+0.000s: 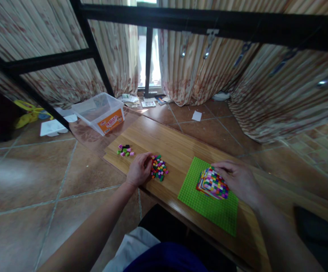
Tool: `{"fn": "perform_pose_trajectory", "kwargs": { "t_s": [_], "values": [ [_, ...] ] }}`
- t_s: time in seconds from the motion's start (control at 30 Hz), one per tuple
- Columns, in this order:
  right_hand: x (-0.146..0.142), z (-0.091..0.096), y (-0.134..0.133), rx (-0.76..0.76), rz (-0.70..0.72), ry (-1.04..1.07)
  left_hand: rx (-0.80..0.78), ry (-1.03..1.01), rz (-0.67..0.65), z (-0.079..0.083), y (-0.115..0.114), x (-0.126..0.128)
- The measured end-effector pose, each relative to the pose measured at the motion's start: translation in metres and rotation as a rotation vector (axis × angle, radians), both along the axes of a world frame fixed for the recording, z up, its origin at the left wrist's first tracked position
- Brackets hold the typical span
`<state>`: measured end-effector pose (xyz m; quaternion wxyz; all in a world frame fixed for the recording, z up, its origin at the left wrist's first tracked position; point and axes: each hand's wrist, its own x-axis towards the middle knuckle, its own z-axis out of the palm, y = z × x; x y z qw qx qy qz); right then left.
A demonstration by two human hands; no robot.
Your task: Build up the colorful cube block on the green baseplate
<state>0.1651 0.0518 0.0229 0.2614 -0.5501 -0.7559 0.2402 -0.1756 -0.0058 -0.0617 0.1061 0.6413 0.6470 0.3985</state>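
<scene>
My left hand [139, 169] rests on the table at the left edge of a loose pile of small coloured toy bricks [158, 169]. Its fingers are curled, and whatever they pinch is hidden. A green baseplate [209, 209] carries a multicoloured block built of toy bricks [213, 184], its top a patchwork of colours. My right hand [236, 181] reaches over from the right, with its fingers closed on the far right upper edge of this block. The hand covers part of that side.
A smaller group of pink, lime and black bricks [125, 150] lies at the left end of the wooden table [158, 132]. Past that end stands a clear plastic bin [91, 122]. A dark flat object [315, 230] is at the right. Black metal bars [209, 22] cross above.
</scene>
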Motion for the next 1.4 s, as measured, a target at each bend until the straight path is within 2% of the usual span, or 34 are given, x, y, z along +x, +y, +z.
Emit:
{"fn": "perform_pose_trajectory", "kwargs": {
  "t_s": [0.23,0.63,1.03,1.4],
  "values": [
    [-0.004,0.014,0.007,-0.030,0.085,-0.097,0.001,-0.014,-0.004,0.000,0.000,0.000],
    [-0.005,0.024,0.009,-0.053,0.175,-0.233,0.034,0.021,-0.006,0.000,0.001,0.000],
    [0.000,0.009,0.010,-0.093,0.144,-0.097,0.076,0.024,-0.016,-0.001,0.001,0.000],
    [0.001,0.002,0.000,-0.010,0.074,-0.015,0.077,0.019,-0.009,-0.001,0.001,0.000]
  ]
}}
